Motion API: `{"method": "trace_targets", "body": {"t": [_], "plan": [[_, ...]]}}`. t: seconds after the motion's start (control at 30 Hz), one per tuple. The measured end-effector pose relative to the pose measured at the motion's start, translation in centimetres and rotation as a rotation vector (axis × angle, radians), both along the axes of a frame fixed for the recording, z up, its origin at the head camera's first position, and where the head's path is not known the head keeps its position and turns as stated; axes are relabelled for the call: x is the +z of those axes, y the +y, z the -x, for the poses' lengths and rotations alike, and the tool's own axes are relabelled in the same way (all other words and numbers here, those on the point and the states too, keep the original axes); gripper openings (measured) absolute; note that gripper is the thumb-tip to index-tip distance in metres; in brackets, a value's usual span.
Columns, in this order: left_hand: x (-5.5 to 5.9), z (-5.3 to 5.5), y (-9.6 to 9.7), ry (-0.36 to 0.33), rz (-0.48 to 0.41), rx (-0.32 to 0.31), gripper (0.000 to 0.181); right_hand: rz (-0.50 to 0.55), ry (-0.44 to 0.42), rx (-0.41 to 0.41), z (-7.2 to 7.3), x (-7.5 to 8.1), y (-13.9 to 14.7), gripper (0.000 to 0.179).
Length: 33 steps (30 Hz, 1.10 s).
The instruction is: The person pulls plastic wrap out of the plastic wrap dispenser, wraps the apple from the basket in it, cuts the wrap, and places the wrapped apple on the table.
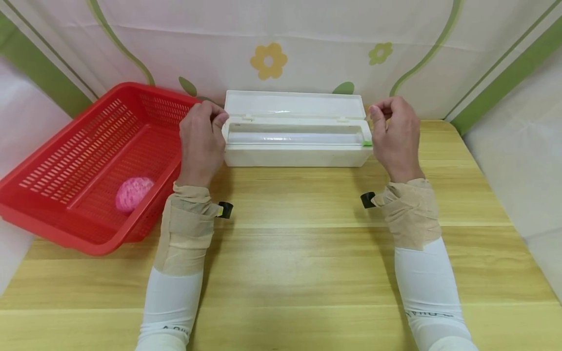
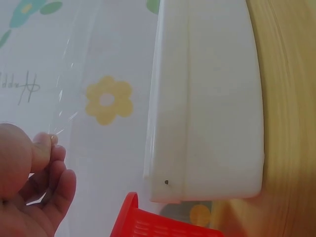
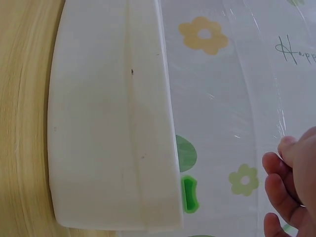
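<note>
A white cling film dispenser (image 1: pixel 298 157) sits at the back of the table, its lid (image 1: pixel 263 102) raised and a film roll (image 1: pixel 285 138) visible inside. Beside its left end, my left hand (image 1: pixel 202 141) pinches one side of the clear film's edge between thumb and fingers. At the other end my right hand (image 1: pixel 397 139) pinches the opposite side. Glints in both wrist views show the cling film (image 2: pixel 60 94) stretched from the box up to the fingertips. A green slider (image 3: pixel 190 194) is at the box's right end.
A red plastic basket (image 1: pixel 98 234) stands at the left, with a pink netted bundle (image 1: pixel 133 194) inside, close to my left arm. The wooden table (image 1: pixel 290 263) extends in front of the box. A flower-patterned curtain (image 1: pixel 316 53) hangs right behind it.
</note>
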<state>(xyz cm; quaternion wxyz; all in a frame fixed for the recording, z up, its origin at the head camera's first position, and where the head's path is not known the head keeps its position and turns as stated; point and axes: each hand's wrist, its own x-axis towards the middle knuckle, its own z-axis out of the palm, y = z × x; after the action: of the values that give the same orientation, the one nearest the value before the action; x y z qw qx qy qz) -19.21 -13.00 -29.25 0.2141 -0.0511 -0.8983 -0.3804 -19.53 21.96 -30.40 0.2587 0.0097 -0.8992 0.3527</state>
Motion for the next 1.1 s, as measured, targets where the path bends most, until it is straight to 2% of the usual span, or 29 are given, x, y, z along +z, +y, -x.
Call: {"method": "trace_targets", "body": {"t": [0.27,0.77,1.1], "plan": [[0.4,-0.2,0.1,0.019,-0.001,0.006,0.027,0.007,0.047,-0.013,-0.1,0.3,-0.1,0.035],[1.1,-0.7,0.2,0.043,-0.012,0.004,0.028,0.02,0.079,-0.022,-0.3,0.8,-0.2,0.034],[1.4,-1.0,0.1,0.095,-0.025,-0.005,0.028,0.041,0.138,-0.018,-0.4,1.0,-0.3,0.032]]}}
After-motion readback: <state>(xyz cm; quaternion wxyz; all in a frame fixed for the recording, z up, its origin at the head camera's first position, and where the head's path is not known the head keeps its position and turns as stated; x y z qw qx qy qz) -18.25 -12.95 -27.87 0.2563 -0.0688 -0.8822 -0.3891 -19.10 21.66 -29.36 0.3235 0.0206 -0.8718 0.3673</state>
